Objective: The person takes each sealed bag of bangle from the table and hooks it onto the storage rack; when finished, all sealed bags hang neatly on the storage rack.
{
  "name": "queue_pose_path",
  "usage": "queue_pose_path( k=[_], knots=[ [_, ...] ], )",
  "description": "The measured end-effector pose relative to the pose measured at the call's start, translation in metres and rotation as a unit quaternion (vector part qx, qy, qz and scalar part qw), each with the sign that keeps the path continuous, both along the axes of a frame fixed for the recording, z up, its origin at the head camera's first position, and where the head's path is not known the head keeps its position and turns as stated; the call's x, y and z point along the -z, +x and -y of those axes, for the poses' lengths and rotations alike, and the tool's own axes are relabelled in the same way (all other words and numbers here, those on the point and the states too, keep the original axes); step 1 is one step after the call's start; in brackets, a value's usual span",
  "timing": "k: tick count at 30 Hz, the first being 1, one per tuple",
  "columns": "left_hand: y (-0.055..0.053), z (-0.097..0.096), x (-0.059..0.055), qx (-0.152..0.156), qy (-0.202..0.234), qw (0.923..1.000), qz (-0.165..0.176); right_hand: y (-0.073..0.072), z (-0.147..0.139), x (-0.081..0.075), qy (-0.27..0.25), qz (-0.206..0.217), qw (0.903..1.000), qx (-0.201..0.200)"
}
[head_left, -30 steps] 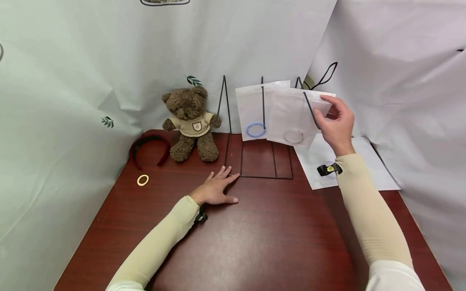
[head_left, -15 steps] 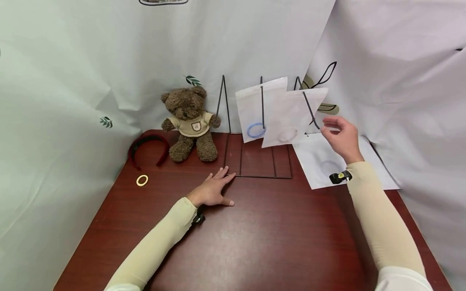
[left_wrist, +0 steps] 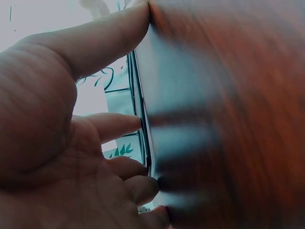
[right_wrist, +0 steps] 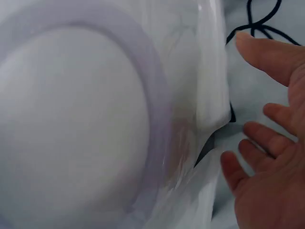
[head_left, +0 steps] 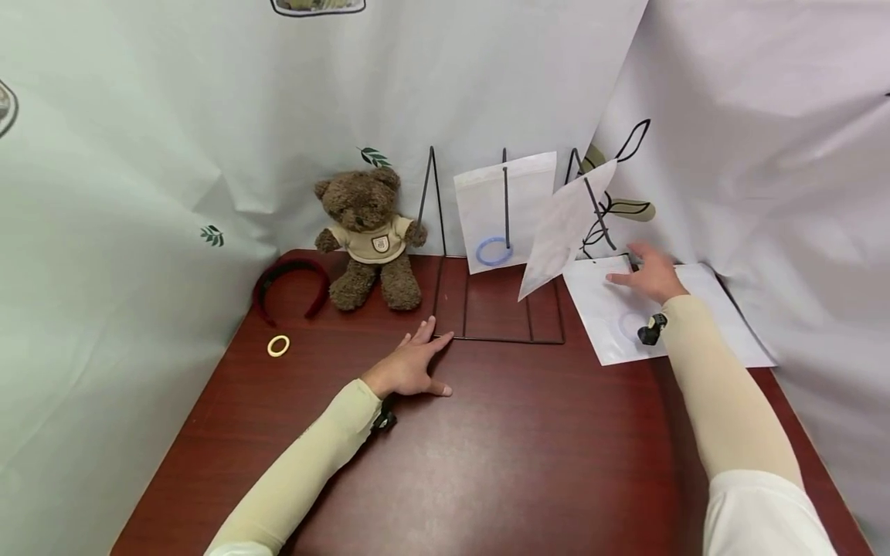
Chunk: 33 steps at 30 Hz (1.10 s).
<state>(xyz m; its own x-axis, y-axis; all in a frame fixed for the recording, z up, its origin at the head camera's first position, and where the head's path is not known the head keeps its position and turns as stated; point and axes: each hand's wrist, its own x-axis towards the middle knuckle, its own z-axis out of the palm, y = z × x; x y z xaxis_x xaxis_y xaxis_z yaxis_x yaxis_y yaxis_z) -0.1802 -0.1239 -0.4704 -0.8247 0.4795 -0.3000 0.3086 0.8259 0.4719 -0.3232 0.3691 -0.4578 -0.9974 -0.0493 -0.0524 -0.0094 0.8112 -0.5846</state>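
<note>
Since the earlier frame my right hand (head_left: 650,274) has dropped from beside the hook (head_left: 599,212) to the flat packet (head_left: 591,309) at right of frame; the hung packet (head_left: 563,232), right of upper centre, has swung nearer edge-on. Right thumb and fingers stand apart, holding nothing; left hand (head_left: 410,367) spreads wide, fingertips at the rack (head_left: 511,340), mid-frame. Judgement: brace there, pinch the flat packet's far edge, clear of the lilac ring (right_wrist: 159,109).

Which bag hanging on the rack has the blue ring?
The left bag, on the middle hook: its blue ring shows; the right hanging bag, turned aslant, shows none.
</note>
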Motion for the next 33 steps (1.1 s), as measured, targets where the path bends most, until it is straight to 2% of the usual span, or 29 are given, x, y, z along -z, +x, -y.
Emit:
queue_pose_path(
  k=[3, 6, 8, 14, 23, 27, 33],
  knots=[
    [0.0, -0.001, 0.001, -0.002, 0.004, 1.0, 0.002, -0.003, -0.006, 0.008, 0.032, 0.035, 0.9987, -0.016],
    [0.0, -0.002, 0.002, -0.006, 0.007, 0.9999, 0.005, -0.003, -0.008, 0.015, 0.057, 0.046, 0.997, -0.025],
    [0.0, -0.002, 0.001, -0.007, 0.007, 0.9999, 0.007, -0.001, -0.007, 0.017, 0.067, 0.035, 0.9968, -0.026],
    [-0.001, -0.002, 0.0, -0.004, -0.002, 1.0, 0.006, 0.006, 0.002, 0.013, 0.075, -0.041, 0.996, -0.027],
    [-0.003, 0.0, 0.003, 0.004, -0.014, 0.9999, -0.003, 0.022, 0.002, 0.002, 0.024, -0.071, 0.9972, -0.009],
    [-0.004, 0.001, 0.003, 0.002, -0.011, 0.9999, 0.0, 0.033, -0.002, -0.001, -0.005, -0.077, 0.997, -0.009],
    [-0.005, 0.004, 0.002, -0.006, -0.003, 1.0, 0.003, 0.054, -0.007, 0.001, -0.037, -0.081, 0.9959, 0.014]
  ],
)
